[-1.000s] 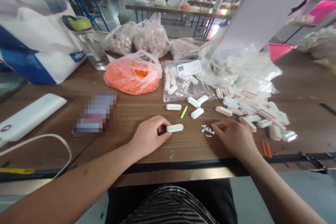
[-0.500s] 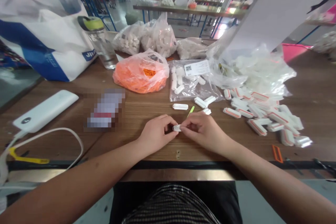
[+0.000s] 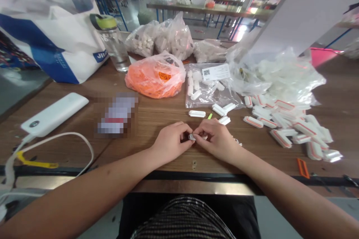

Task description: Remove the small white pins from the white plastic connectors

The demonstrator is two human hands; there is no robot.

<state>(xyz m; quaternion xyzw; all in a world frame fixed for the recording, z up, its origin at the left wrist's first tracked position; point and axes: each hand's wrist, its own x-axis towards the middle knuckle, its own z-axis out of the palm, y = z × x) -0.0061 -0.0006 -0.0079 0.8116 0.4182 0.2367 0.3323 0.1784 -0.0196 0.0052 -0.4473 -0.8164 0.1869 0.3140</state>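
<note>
Just above the table, my left hand (image 3: pixel 174 140) pinches a small white plastic piece (image 3: pixel 192 137) between thumb and forefinger. From the other side my right hand (image 3: pixel 214 136) closes its fingertips on the same piece, which the fingers mostly cover. A bit of white shows under the right palm, and small white parts (image 3: pixel 238 142) peek out beside the right wrist. Beyond the hands lie a white plastic casing (image 3: pixel 197 114), a few more white casings (image 3: pixel 219 109) and a yellow-green tool (image 3: pixel 210 116), partly hidden by the right hand.
White casings with orange strips (image 3: pixel 286 125) are heaped on the right, near an orange frame (image 3: pixel 303 168). Behind are a bag of orange parts (image 3: pixel 155 78), a labelled clear bag (image 3: pixel 207 91) and a water bottle (image 3: pixel 113 44). A white power bank (image 3: pixel 54 114) with a cable lies left.
The whole view has shifted slightly, so things appear a little further right. My right fingers have closed further over the white piece, and small white parts now show beside the right wrist.
</note>
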